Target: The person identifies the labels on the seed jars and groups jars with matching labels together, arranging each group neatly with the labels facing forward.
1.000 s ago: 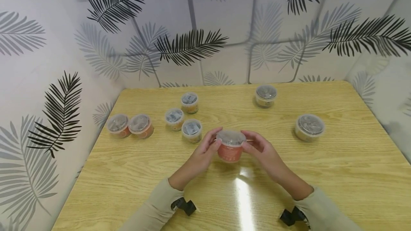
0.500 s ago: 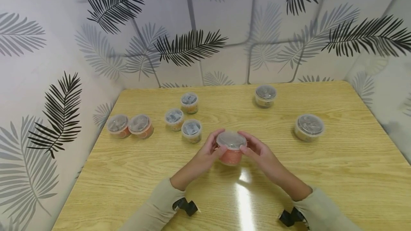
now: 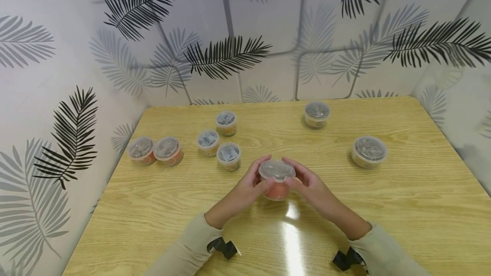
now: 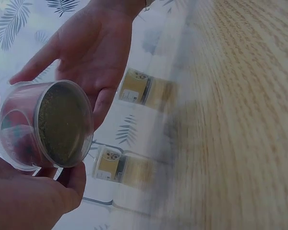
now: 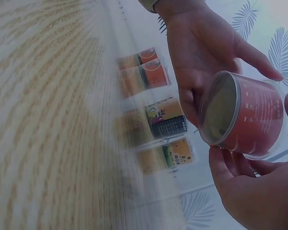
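Note:
Between both hands a round tub (image 3: 278, 190) with a red label and a clear lid is held off the table. My left hand (image 3: 247, 188) grips its left side, thumb toward me. On the opposite side my right hand (image 3: 312, 187) holds it in the same way. Dark, grainy contents show through the tub's clear base (image 4: 62, 124) in the left wrist view. White print covers the red label (image 5: 259, 117) in the right wrist view. Part of the tub's wall is hidden behind the fingers.
Two red-labelled tubs (image 3: 168, 151) touch at the left. Three smaller cups (image 3: 229, 156) with silvery packets under their lids cluster left of the hands. At the right are two pale-labelled tubs (image 3: 370, 152), apart. A patterned wall (image 3: 264, 71) backs the wooden table (image 3: 161, 212).
The held tub has come slightly nearer to me, and its lid faces the head camera a little more. Both hands moved with it, thumbs closer together. The other tubs and cups stayed put.

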Motion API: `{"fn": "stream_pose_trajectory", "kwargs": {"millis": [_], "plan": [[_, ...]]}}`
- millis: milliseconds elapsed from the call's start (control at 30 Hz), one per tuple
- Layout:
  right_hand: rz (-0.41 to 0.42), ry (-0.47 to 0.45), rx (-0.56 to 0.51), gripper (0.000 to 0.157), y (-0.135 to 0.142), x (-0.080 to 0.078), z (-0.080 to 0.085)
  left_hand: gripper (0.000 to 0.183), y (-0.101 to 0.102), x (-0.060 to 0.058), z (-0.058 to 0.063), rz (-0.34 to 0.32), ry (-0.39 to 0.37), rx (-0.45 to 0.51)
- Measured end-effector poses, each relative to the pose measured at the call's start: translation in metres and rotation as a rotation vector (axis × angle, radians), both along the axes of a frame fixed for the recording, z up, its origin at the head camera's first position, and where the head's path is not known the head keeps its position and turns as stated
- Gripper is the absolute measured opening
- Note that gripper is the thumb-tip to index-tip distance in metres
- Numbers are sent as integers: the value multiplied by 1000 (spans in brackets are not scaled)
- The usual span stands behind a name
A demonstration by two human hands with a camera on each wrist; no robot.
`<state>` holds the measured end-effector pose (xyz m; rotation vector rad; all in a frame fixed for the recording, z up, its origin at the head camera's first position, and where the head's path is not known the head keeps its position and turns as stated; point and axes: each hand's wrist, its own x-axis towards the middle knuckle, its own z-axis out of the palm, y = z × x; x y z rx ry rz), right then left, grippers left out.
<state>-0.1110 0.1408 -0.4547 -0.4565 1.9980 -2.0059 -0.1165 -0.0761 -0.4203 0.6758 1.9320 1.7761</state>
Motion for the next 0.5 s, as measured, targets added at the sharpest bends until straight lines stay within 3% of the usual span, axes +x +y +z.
{"fn": "stream_pose_trajectory", "kwargs": {"millis": [400, 500], "plan": [[-96, 19, -123, 42, 3, -4, -3, 49, -8, -1, 2, 74, 22, 51], [-93, 15, -117, 43, 2, -4, -2, 50, -7, -3, -4, 85, 7, 75]]}}
